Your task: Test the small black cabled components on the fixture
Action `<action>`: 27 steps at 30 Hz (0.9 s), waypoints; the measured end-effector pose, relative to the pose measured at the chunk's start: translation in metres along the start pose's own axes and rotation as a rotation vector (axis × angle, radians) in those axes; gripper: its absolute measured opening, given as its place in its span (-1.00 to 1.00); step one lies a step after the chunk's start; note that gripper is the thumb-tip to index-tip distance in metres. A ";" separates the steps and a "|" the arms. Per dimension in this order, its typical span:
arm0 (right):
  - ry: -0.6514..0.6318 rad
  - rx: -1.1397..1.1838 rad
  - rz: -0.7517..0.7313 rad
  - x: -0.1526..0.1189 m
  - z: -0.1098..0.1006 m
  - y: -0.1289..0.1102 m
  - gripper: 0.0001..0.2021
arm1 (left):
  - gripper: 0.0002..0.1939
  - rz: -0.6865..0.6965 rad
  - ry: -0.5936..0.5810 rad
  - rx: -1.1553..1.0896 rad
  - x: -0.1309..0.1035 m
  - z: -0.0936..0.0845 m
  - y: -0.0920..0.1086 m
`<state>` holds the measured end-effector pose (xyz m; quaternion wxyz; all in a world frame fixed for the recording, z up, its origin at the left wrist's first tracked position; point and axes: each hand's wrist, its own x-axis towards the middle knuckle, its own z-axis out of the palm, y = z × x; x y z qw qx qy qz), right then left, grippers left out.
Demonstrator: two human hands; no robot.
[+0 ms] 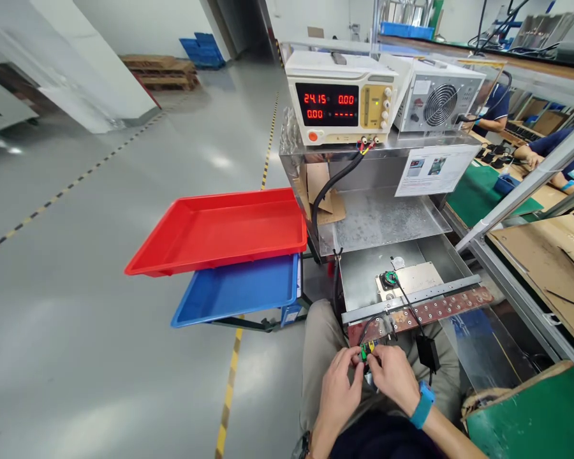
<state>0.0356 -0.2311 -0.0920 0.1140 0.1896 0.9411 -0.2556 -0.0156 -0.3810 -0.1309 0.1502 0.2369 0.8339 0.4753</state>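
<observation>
Both hands, left hand (337, 382), right hand (393, 376), pinched together on small green connector (365, 352), its long axis unclear, wires (414, 312) running upward.

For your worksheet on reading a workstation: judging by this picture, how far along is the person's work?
Done: the power supply is on, showing 24.15. In hand: the left hand and right hand pinch a small green connector over the lap. Left: the red tray and blue tray hold no parts.

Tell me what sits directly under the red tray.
A blue tray sits just beneath the red tray, sticking out toward the front on a dark bracket. Its back part is covered by the red tray, so anything lying there cannot be seen.
</observation>
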 end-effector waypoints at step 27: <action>-0.069 -0.045 0.072 0.015 0.012 -0.005 -0.72 | -0.72 0.208 0.234 0.101 0.002 0.043 -0.052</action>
